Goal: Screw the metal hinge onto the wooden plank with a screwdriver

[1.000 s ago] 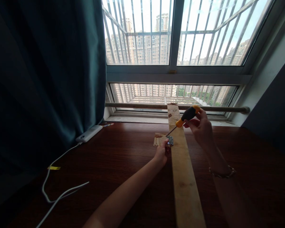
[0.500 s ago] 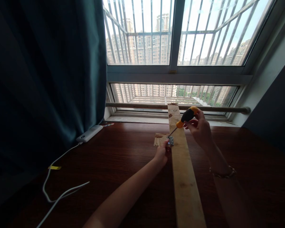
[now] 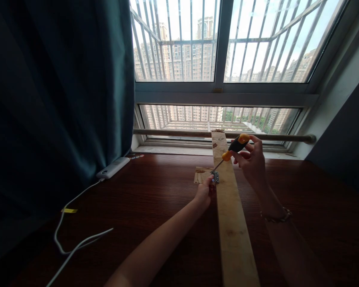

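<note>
A long pale wooden plank (image 3: 231,215) lies on the dark wooden table (image 3: 155,199), running away from me to the window sill. A small metal hinge (image 3: 215,176) sits on the plank's left edge, joining it to a small wood piece (image 3: 201,174). My left hand (image 3: 204,193) presses its fingertips on the hinge. My right hand (image 3: 253,161) grips a screwdriver (image 3: 232,148) with a yellow and black handle; its tip points down at the hinge.
A white power bank (image 3: 112,167) with a white cable (image 3: 74,235) lies at the table's left, by the dark teal curtain (image 3: 56,99). A barred window (image 3: 221,59) and a rail (image 3: 173,133) run across the back.
My right hand has turned slightly on the screwdriver handle, its fingers shifting. The left hand, the hinge and the plank stay where they were.
</note>
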`<state>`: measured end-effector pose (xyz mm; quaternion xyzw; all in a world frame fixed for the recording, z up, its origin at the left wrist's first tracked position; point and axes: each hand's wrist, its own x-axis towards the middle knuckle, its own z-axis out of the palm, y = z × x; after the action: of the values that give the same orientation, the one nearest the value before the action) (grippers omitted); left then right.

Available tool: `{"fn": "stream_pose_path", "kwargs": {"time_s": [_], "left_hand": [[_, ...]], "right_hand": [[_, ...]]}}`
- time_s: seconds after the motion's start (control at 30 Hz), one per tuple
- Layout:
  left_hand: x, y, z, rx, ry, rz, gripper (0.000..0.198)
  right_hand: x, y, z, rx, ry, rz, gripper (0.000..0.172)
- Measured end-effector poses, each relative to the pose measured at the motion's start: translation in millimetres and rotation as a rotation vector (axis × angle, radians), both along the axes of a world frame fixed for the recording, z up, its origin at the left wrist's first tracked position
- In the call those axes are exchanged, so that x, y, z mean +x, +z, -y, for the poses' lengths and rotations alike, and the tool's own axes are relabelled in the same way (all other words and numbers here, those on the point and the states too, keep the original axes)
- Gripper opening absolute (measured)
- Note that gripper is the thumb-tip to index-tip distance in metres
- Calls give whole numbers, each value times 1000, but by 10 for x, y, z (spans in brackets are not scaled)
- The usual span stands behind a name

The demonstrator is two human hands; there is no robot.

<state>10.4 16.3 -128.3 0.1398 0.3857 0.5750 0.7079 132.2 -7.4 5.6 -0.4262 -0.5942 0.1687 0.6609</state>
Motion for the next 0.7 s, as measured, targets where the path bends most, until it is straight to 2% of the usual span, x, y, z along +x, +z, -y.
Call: {"fn": "stream_pose_path", "kwargs": {"time_s": [0.07, 0.13, 0.2, 0.3, 0.43, 0.57, 0.7], "left_hand": [[2, -1, 0, -8, 1, 4, 18], [2, -2, 2, -2, -5, 17, 18], [0, 0, 6, 14, -13, 27, 18], [-3, 12, 16, 46, -16, 26, 18], [-7, 45, 31, 22, -18, 9, 18], [-5, 62, 37, -8, -19, 6, 21], [-2, 46, 29, 3, -10, 12, 19]], "right_hand": [[-8, 10, 2, -10, 117, -37, 47], [-13, 6, -7, -7, 159, -37, 42], [-13, -18, -33, -19, 96, -7, 45], [-26, -86, -92, -25, -83, 76, 53], [-73, -150, -123, 10, -202, 87, 48], [-52, -98, -38, 48, -255, 93, 50], [15, -18, 45, 95, -356, 237, 49]]}}
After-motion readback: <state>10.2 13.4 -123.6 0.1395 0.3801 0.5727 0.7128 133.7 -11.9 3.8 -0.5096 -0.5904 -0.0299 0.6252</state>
